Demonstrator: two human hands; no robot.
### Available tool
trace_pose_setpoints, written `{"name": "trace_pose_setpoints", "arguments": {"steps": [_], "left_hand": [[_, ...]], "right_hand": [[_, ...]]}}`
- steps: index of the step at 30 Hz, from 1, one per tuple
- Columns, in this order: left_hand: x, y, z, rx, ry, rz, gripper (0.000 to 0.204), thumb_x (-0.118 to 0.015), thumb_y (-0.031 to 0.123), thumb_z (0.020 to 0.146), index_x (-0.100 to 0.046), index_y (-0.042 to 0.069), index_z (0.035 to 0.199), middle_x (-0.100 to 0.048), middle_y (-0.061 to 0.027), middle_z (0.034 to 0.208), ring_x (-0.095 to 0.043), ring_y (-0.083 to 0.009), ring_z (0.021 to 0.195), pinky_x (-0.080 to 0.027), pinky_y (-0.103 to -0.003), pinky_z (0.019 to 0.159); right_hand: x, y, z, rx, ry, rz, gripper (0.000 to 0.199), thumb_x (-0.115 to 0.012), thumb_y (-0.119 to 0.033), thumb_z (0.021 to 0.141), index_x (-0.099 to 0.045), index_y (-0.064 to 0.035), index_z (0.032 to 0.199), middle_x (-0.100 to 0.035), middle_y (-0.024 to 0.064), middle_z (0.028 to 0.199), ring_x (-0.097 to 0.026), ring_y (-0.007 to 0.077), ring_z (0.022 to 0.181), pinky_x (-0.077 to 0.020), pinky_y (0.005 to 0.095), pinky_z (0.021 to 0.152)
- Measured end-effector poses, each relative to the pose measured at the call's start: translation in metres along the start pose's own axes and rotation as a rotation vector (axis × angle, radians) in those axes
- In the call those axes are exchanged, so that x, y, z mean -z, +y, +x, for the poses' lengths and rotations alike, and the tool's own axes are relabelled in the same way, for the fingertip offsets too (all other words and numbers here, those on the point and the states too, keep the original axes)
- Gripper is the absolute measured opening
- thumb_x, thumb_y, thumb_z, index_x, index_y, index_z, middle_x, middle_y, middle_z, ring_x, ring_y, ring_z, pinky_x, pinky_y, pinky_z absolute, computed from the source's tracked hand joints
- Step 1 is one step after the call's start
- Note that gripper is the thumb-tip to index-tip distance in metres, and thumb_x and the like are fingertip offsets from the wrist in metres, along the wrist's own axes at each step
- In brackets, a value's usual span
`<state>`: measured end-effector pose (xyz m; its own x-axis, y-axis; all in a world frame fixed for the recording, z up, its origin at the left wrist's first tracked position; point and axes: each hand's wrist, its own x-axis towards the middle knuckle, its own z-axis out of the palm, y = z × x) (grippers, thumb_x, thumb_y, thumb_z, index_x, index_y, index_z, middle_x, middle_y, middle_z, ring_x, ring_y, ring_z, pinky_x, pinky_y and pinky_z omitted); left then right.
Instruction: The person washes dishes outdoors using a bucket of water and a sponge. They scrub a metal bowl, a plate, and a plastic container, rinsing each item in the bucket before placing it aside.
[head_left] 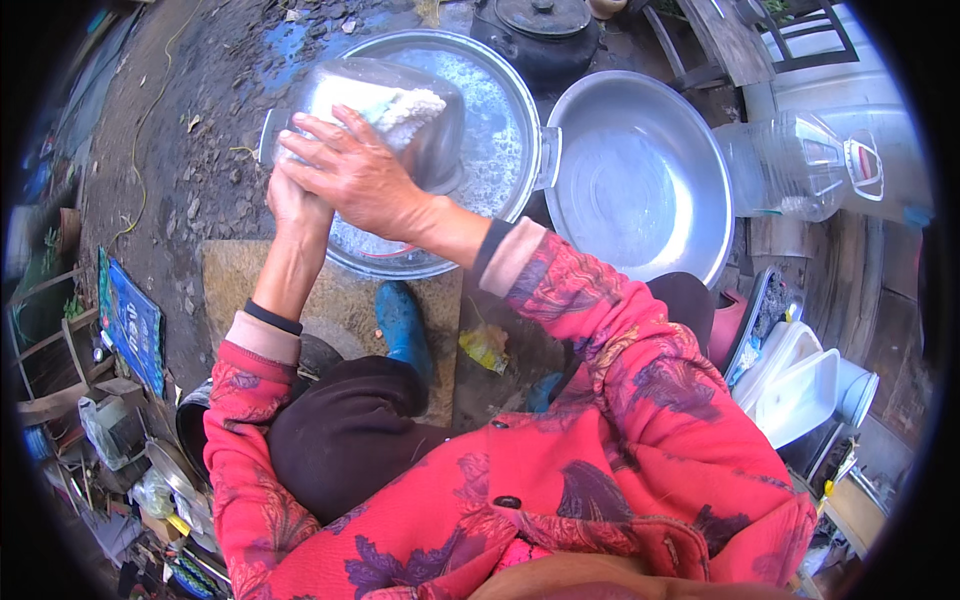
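Note:
A clear plastic container (445, 150) with a white, lumpy mass (408, 112) inside is tilted above a large round metal pan (500, 120) with side handles. My left hand (297, 203) is at the container's near left side and appears to grip it; its fingers are mostly hidden under my right hand. With its fingers stretched out and slightly spread, my right hand (355, 175) lies across my left fingers and against the container. What the white mass is, I cannot tell.
A wide metal basin (640, 170) stands right of the pan, with a dark lidded pot (545, 35) behind. Large clear plastic bottles (800, 165) lie at far right. White plastic tubs (795, 395) are stacked at lower right. My blue boot (402, 330) rests on a board (240, 290).

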<state>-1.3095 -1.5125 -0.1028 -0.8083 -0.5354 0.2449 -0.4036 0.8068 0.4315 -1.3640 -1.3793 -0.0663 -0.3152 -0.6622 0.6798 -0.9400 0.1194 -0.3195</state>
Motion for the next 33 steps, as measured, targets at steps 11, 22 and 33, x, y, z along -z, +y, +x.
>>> {"name": "trace_pose_setpoints", "arguments": {"steps": [11,22,33], "left_hand": [[0.025,0.003,0.030,0.803,0.201,-1.720,0.031,-0.040,0.019,0.096,-0.049,-0.001,0.118,-0.055,-0.0150,0.117,-0.056,-0.0291,0.104,-0.047,-0.046,0.090],[0.031,0.118,-0.010,-0.174,-0.148,-0.967,0.025,-0.050,0.016,0.096,-0.052,0.000,0.114,-0.059,-0.0079,0.099,-0.055,-0.0151,0.090,-0.045,-0.027,0.078],[-0.015,0.189,-0.030,-1.238,-0.459,-0.199,0.028,-0.050,0.010,0.083,-0.050,0.005,0.111,-0.061,-0.0075,0.083,-0.063,-0.0238,0.077,-0.050,-0.036,0.069]], "right_hand": [[0.044,0.065,-0.098,-0.441,-0.051,0.291,0.036,-0.054,0.001,0.079,-0.060,-0.0024,0.114,-0.058,0.0181,0.119,-0.059,0.0323,0.105,-0.0483,0.0367,0.090],[0.139,0.056,-0.044,-0.799,0.125,0.796,0.100,-0.062,-0.063,0.076,-0.025,0.0046,0.140,-0.049,0.0273,0.126,-0.048,0.0351,0.120,-0.0414,0.0386,0.097],[0.201,0.090,-0.140,-1.519,0.322,1.213,0.050,-0.061,-0.026,0.086,-0.044,-0.0013,0.126,-0.052,0.0157,0.122,-0.054,0.0287,0.111,-0.0480,0.0504,0.088]]}}
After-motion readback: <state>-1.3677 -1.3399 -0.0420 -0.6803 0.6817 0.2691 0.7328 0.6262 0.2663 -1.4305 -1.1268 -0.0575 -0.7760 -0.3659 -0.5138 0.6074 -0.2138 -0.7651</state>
